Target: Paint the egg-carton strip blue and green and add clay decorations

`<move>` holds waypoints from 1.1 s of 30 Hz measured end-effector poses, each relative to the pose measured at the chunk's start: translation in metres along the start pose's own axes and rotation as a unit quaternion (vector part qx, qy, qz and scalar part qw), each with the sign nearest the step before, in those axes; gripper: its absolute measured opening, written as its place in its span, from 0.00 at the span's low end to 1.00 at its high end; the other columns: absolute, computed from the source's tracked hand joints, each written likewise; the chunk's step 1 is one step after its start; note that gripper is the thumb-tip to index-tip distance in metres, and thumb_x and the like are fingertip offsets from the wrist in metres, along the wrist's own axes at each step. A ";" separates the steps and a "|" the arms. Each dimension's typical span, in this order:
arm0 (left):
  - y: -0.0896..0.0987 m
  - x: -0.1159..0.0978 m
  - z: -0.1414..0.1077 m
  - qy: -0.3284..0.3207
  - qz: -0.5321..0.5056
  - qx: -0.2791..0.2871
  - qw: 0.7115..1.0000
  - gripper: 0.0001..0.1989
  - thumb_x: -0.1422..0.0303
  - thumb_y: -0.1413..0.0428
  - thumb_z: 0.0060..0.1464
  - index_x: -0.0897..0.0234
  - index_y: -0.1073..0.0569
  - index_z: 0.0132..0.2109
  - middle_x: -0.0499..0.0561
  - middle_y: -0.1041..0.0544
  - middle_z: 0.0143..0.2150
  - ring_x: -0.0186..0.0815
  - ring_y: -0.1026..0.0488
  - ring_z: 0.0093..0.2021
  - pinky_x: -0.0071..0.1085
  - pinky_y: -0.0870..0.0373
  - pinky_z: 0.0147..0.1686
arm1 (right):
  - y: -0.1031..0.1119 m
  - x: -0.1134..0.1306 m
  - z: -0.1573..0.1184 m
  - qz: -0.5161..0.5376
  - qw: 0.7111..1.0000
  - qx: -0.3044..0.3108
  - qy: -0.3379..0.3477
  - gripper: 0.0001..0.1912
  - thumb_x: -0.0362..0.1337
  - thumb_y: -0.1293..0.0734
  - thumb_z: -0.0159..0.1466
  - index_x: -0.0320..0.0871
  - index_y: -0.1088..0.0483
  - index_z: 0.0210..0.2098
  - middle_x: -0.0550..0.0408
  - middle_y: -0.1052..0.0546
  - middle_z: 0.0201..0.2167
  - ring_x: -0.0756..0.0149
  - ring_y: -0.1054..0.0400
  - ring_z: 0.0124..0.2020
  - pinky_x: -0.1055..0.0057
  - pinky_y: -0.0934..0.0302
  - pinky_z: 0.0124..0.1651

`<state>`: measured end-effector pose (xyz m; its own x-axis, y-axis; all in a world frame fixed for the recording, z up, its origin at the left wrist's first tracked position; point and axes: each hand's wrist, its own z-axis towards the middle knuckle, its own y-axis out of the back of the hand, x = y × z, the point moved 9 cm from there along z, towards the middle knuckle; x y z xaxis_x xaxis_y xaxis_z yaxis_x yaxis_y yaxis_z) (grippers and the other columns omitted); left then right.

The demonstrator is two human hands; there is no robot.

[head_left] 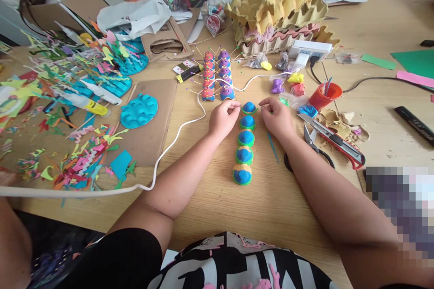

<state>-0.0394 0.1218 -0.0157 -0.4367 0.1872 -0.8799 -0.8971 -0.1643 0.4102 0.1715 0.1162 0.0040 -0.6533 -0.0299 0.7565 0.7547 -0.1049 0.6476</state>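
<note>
A row of several blue domes with green rims point(245, 138) runs away from me on the wooden table. My left hand point(225, 117) is closed at the left of the farthest dome point(249, 108), thumb and fingertips together. At that dome's right side, my right hand point(276, 116) has its fingers curled and pinched. Whatever either pinch holds is too small to make out. Beyond my left hand stand two egg-carton strips, one red and blue point(209, 76), one purple and orange point(225, 74), with pins sticking out. A thin blue stick point(273, 147) lies below my right hand.
A white cable point(179, 131) crosses the table on the left. Scissors point(311, 140), a box cutter point(334, 140) and a red cup point(325, 95) lie or stand near my right forearm. Egg trays point(278, 4) are stacked behind. Paper scraps and a cyan clay piece point(139, 111) are left.
</note>
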 end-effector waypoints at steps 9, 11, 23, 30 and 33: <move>0.000 0.000 -0.003 0.004 -0.010 0.002 1.000 0.07 0.74 0.38 0.64 0.61 0.18 0.47 0.51 0.12 0.46 0.37 0.16 0.45 0.34 0.21 0.50 | 0.016 0.001 -0.016 -0.050 0.998 -0.024 -0.012 0.20 0.37 0.37 0.62 0.46 0.14 0.44 0.54 0.21 0.27 0.60 0.33 0.29 0.63 0.47 0.36; 0.000 0.000 -0.002 0.001 -0.011 0.003 1.000 0.07 0.74 0.38 0.64 0.61 0.18 0.47 0.51 0.12 0.46 0.37 0.16 0.45 0.34 0.21 0.50 | 0.013 0.002 -0.016 -0.063 0.998 -0.013 -0.010 0.20 0.38 0.37 0.62 0.47 0.14 0.44 0.54 0.20 0.28 0.60 0.32 0.29 0.64 0.48 0.35; -0.001 0.001 -0.002 -0.006 0.002 0.009 1.000 0.07 0.73 0.39 0.65 0.59 0.18 0.47 0.51 0.11 0.47 0.38 0.15 0.46 0.36 0.20 0.51 | 0.007 0.002 -0.012 -0.064 0.998 -0.001 -0.006 0.19 0.44 0.35 0.66 0.47 0.15 0.47 0.51 0.15 0.34 0.60 0.29 0.32 0.65 0.49 0.33; -0.002 0.004 -0.001 -0.010 -0.004 0.007 1.000 0.07 0.73 0.38 0.65 0.60 0.18 0.47 0.51 0.12 0.47 0.37 0.15 0.45 0.35 0.20 0.51 | 0.005 0.007 -0.011 -0.105 0.994 0.012 -0.001 0.18 0.46 0.36 0.70 0.48 0.17 0.49 0.51 0.14 0.38 0.59 0.29 0.34 0.66 0.50 0.34; -0.002 0.004 -0.002 -0.012 -0.004 0.007 1.000 0.07 0.72 0.38 0.65 0.60 0.18 0.47 0.52 0.11 0.47 0.38 0.15 0.45 0.36 0.21 0.50 | 0.004 0.013 -0.013 -0.144 0.989 0.025 0.007 0.18 0.46 0.37 0.73 0.48 0.18 0.52 0.49 0.14 0.40 0.57 0.27 0.36 0.65 0.51 0.35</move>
<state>-0.0395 0.1212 -0.0198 -0.4317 0.2114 -0.8769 -0.9009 -0.1503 0.4073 0.1649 0.1024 0.0151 -0.8422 -0.0202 0.5388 0.5389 -0.0624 0.8400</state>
